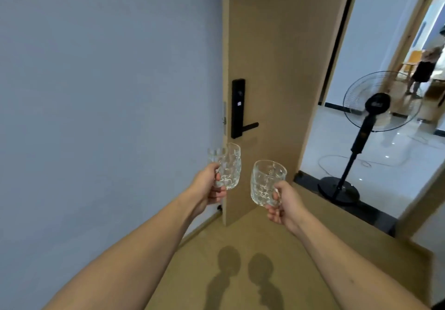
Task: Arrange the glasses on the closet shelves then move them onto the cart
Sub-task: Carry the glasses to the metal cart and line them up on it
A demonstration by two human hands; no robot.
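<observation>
Wall [96, 93] in pale blue fills the left of the scene, beside an open wooden door [277, 57] with a black handle lock [238, 108]. Far right, a black standing fan [375, 107] stands on glossy tile beyond the threshold. Nearer, above tan flooring [240, 242], the left hand [212, 189] grips the handle of a patterned glass mug [227, 166], while the right hand [285, 202] holds a second glass mug [265, 182] the same way, both upright and close together.
</observation>
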